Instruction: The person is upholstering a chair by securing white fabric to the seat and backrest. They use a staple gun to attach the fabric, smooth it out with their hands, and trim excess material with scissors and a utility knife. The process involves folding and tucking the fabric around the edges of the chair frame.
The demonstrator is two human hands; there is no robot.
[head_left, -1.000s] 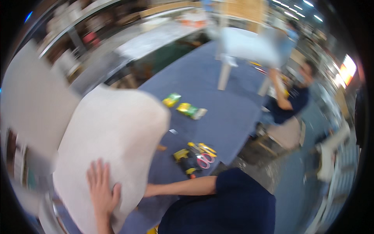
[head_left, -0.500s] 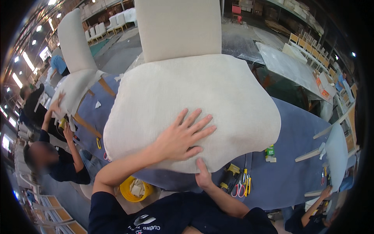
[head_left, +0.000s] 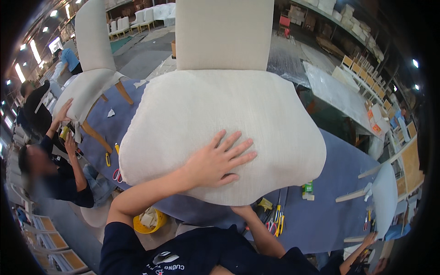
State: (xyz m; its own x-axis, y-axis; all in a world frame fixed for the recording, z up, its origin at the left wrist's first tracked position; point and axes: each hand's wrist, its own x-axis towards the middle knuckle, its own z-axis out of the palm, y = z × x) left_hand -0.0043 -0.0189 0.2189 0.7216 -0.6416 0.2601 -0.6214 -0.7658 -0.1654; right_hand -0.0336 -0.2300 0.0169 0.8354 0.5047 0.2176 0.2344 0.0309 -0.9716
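A chair in cream fabric stands before me, its backrest (head_left: 223, 34) upright and its wide seat cover (head_left: 275, 119) loose and wavy along the edge. My left hand (head_left: 222, 158) lies flat on the seat with fingers spread, holding nothing. Under the cover's front edge reaches my right hand (head_left: 243, 211); only its wrist side shows and its fingers are hidden by the fabric. Close to the right wrist, red-handled scissors (head_left: 272, 228) and yellow cutter knives (head_left: 279, 221) lie beside a partly covered black and yellow tool (head_left: 264, 205).
A blue-grey covered table (head_left: 316, 224) carries the chair and a green box (head_left: 307, 190). Below left is a yellow bucket (head_left: 158, 223) of scraps. At left, a co-worker holds a yellow tool (head_left: 64, 133) by another chair (head_left: 94, 34). A pale chair (head_left: 384, 199) lies tipped at right.
My right hand has slid under the seat cover's front edge, so its thumb no longer shows on top. My left hand stays flat on the seat. The whole view has shifted slightly.
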